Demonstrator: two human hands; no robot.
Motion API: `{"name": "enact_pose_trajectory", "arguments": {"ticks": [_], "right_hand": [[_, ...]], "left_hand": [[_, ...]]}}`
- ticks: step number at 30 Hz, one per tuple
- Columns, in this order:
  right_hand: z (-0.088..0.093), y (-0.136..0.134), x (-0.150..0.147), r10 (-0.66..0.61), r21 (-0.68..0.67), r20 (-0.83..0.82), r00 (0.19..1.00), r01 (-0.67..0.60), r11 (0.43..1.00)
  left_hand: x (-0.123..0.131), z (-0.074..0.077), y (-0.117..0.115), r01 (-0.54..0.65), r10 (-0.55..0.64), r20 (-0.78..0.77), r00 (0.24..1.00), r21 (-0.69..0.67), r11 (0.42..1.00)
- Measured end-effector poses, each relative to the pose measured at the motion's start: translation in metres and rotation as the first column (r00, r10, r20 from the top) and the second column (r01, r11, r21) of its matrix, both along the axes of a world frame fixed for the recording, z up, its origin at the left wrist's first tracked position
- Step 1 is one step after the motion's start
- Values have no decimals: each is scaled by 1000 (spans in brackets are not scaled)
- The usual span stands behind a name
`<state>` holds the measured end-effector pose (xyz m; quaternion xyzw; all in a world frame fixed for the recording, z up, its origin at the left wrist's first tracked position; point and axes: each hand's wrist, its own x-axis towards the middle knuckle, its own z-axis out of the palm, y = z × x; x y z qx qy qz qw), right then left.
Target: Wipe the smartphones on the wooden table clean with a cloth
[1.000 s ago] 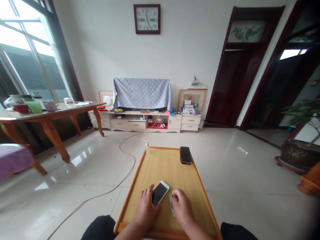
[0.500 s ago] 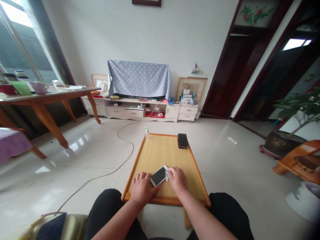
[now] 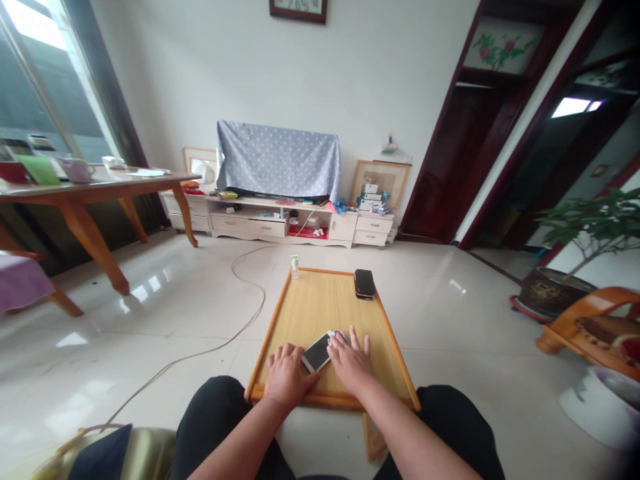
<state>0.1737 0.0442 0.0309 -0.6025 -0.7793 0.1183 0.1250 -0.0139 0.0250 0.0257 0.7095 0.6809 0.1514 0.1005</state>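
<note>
A white-framed smartphone (image 3: pixel 316 355) with a dark screen lies slanted, face up, near the close edge of a small wooden table (image 3: pixel 327 303). My left hand (image 3: pixel 289 377) grips its lower left end, thumb along the near side and fingers at the far side. Over the phone's upper right end lies my right hand (image 3: pixel 351 363), fingers stretched out and the outer ones spread. Its fingertips touch the phone's right part and cover it. A bit of something pale shows by those fingertips, too small to make out.
At the table's far left corner stands a small pump bottle (image 3: pixel 295 267). A black case or wallet (image 3: pixel 365 284) lies at the far right. A cable (image 3: pixel 240 327) runs over the floor to the left. My knees flank the table.
My right hand has opened from a pinch on a small pale, see-through piece and now lies with fingers outstretched on the phone's right end. The left hand stays in place. The view shifts slightly.
</note>
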Motion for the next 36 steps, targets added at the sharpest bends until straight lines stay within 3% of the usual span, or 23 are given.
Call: {"name": "enact_pose_trajectory", "arguments": {"ticks": [6, 12, 16, 18, 23, 25, 27, 31, 34, 36], "right_hand": [[-4, -20, -24, 311, -5, -88, 946, -312, 950], [2, 1, -15, 13, -77, -37, 999, -16, 997], [-3, -10, -31, 270, -58, -81, 960, -275, 960], [-5, -10, -36, 330, -50, -84, 940, -335, 941], [0, 29, -26, 25, -106, -8, 1000, -26, 994], [-1, 35, -27, -16, -99, 15, 1000, 18, 995], [-4, 27, -36, 67, -74, 6, 998, -66, 995], [-10, -14, -53, 287, -26, -76, 955, -290, 957], [-7, -34, -47, 342, -14, -95, 935, -345, 939], [-5, -33, -33, 348, -3, -98, 933, -349, 937]], "left_hand": [[-5, -2, 0, 25, -24, 18, 1000, -4, 1000], [-5, -3, 0, 0, -1, 26, 1000, 20, 1000], [-8, -6, 1, 12, -12, 35, 999, 18, 1000], [-8, -7, 2, 11, -12, 34, 999, 21, 1000], [-6, -4, 2, 4, -5, 32, 999, 28, 1000], [-6, -3, 2, 5, -5, 35, 999, 22, 1000], [-6, -2, 1, -4, 4, 38, 999, 11, 1000], [-9, 1, 0, 14, -13, 25, 1000, -36, 999], [-9, 4, 0, 18, -17, 7, 1000, -69, 997], [-8, 4, -1, 6, -6, 3, 1000, -70, 997]]}}
